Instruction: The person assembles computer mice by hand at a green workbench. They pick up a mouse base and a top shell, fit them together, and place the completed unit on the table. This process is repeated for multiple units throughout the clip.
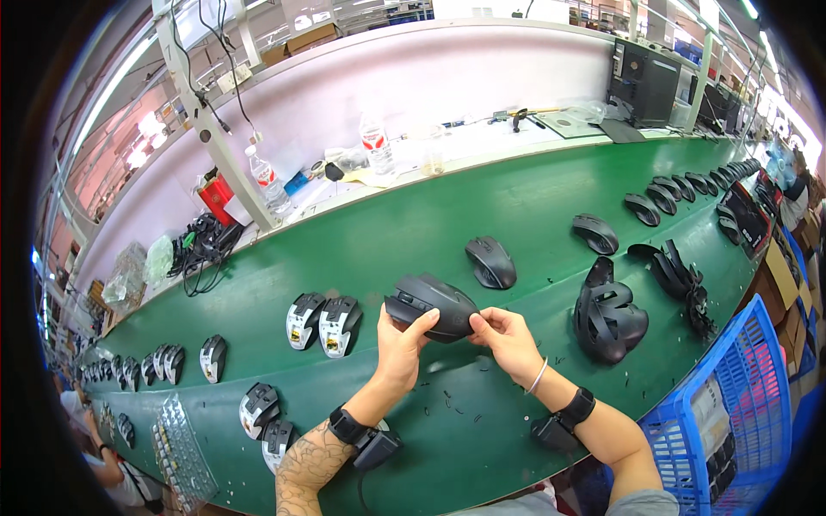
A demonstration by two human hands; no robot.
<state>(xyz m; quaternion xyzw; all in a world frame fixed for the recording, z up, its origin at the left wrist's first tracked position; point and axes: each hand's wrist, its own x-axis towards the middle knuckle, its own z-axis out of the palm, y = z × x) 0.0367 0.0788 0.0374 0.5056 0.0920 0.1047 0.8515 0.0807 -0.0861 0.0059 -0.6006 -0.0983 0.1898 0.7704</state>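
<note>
Free tabletop (379,230) beyond hands (400,348), basket (688,404) right

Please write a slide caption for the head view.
The left hand and right hand hold a black mouse over a green workbench.

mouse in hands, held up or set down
Held up: left hand and right hand hold the black mouse by its ends, above the green bench.

Head-worn left fisheye looks down and forward across green bench (361,236); left hand (399,348) and right hand (509,344) close, near mid-frame.
</note>
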